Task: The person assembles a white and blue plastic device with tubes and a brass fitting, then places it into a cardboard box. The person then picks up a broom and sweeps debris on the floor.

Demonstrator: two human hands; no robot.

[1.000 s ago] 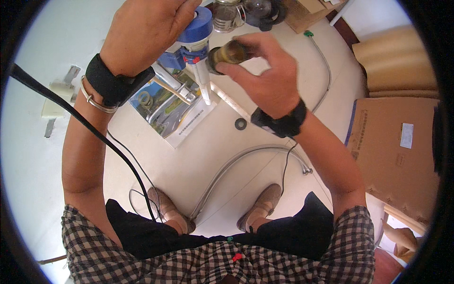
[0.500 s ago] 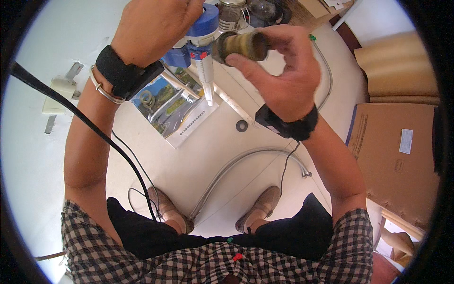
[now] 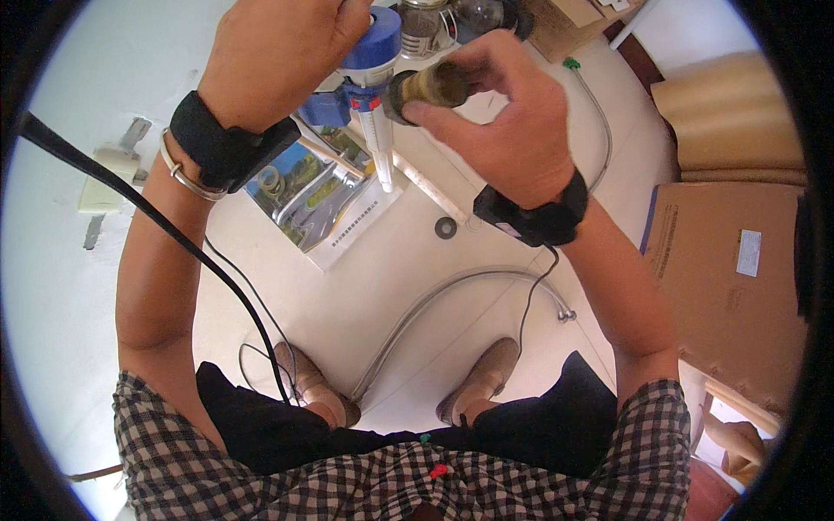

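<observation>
The two hands are held apart; by the right hand [image 3: 521, 126] a short brass-coloured cylinder [image 3: 430, 89] is clamped between thumb and fingers, gripped across its sides so that, it seems, both ends are left uncovered; its darker end is turned leftward, beside the white threaded stem [image 3: 375, 143] of a blue-and-white fitting [image 3: 373, 42], though whether the two are touching cannot be told. The left hand [image 3: 282, 65] is set against the fitting's blue top, with its fingertips cut off by the upper edge, so how firmly it is closed cannot be told; the fitting is probably steadied there, its stem being pointed downward over a printed sheet [image 3: 326, 204] on the floor [image 3: 486, 286].

A black ring [image 3: 446, 227] is laid flat near the sheet, where it can be seen and reached easily; a bent silvery hose [image 3: 417, 304] is laid between the feet and the ring, its curve presumably kept by its own stiffness; a glass jar [image 3: 423, 28] is placed beyond the fitting, and a large cardboard box [image 3: 730, 278] is kept to the right, well apart from both hands.
</observation>
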